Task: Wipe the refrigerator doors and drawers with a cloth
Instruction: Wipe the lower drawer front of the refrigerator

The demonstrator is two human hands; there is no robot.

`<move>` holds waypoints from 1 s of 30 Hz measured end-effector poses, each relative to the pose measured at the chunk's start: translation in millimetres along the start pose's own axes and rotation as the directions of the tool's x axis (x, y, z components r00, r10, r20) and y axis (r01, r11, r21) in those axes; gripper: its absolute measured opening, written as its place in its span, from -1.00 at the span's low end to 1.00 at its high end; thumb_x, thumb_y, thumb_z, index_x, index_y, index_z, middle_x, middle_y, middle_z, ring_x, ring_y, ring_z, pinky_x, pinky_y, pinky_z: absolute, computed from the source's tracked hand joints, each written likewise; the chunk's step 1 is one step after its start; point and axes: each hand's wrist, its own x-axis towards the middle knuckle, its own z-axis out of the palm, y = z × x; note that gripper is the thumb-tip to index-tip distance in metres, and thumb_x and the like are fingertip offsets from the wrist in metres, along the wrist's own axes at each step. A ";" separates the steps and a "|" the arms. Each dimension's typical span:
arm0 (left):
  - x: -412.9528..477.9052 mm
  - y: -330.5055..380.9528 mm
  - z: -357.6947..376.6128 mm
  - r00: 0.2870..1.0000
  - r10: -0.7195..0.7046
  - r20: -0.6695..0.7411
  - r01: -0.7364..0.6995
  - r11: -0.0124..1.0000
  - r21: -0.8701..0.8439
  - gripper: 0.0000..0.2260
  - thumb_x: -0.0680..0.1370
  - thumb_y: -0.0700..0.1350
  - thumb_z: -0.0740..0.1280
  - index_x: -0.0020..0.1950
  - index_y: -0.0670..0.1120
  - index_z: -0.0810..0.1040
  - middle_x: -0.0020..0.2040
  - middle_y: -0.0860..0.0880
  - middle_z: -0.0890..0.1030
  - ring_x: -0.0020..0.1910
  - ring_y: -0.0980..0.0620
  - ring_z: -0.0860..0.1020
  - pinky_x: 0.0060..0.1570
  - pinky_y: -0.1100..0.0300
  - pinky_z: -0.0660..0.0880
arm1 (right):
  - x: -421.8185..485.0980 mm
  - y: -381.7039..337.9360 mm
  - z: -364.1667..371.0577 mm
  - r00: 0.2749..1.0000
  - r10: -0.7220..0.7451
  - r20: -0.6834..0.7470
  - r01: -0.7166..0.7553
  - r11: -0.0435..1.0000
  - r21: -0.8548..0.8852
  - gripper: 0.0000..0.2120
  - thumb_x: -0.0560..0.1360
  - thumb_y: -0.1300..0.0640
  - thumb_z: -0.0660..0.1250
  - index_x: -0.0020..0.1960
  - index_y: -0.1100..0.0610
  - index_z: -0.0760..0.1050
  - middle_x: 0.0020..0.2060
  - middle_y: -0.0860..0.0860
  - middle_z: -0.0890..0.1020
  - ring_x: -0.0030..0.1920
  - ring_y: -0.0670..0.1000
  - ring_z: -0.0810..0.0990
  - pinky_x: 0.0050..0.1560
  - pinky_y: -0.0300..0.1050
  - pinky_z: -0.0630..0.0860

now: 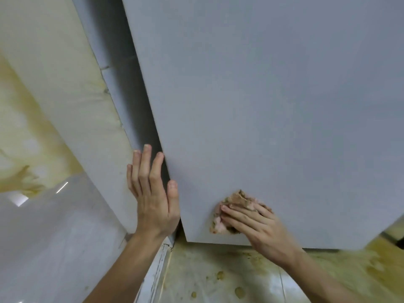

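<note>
The grey refrigerator door [262, 106] fills most of the view, seen from close up, its lower edge near the floor. My right hand [253, 224] presses a crumpled, dirty pinkish-brown cloth [236, 201] flat against the door's lower left corner, fingers straight over the cloth. My left hand [153, 193] rests with straight fingers along the door's left edge, thumb on the front face and fingers on the side.
A cream, stained wall [54, 95] stands to the left of the refrigerator with a narrow dark gap [131, 84] between them. Below lies a tiled floor [218, 281] with yellow-brown stains and spots. A glossy white surface [43, 248] sits at the lower left.
</note>
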 end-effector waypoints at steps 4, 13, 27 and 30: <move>7.5 16.3 6.3 0.999 -0.007 -0.054 0.006 0.999 -0.032 -0.44 0.65 -0.11 0.19 0.62 -0.22 0.13 0.68 -0.23 0.06 0.72 -0.11 -0.04 0.66 -0.20 -0.09 | 46.6 31.3 -57.8 0.935 0.102 -0.339 -0.115 0.993 -0.017 -0.45 0.56 0.44 0.23 0.50 0.09 0.49 0.54 0.03 0.42 0.59 0.00 0.35 0.60 0.02 0.24; 14.8 60.5 25.4 0.995 0.076 -0.067 -0.079 0.996 -0.035 -0.43 0.65 -0.13 0.20 0.65 -0.13 0.10 0.68 -0.21 0.04 0.72 -0.09 -0.09 0.66 -0.23 -0.08 | 86.9 27.1 -63.7 0.724 0.316 -0.613 -0.285 0.946 0.152 -0.53 0.68 0.36 0.08 0.50 0.12 0.51 0.57 0.06 0.38 0.61 0.06 0.32 0.59 0.12 0.24; 2.9 91.0 48.3 0.987 0.158 -0.017 -0.159 0.987 -0.022 -0.31 0.55 -0.21 0.33 0.64 -0.11 0.13 0.68 -0.26 0.04 0.72 -0.17 -0.10 0.65 -0.23 -0.11 | -12.1 69.7 -93.0 0.927 0.178 -0.330 -0.172 0.984 0.046 -0.57 0.73 0.34 0.04 0.25 0.15 0.68 0.49 0.03 0.49 0.55 0.00 0.42 0.59 -0.01 0.27; 6.6 94.3 53.4 0.986 0.164 -0.016 -0.164 0.986 -0.030 -0.32 0.53 -0.23 0.33 0.62 -0.13 0.16 0.66 -0.28 0.06 0.71 -0.21 -0.10 0.64 -0.26 -0.10 | 39.8 79.8 -114.8 0.765 0.316 -0.561 -0.311 0.944 0.107 -0.63 0.76 0.29 0.07 0.30 0.15 0.64 0.53 0.07 0.42 0.60 0.05 0.34 0.60 0.09 0.23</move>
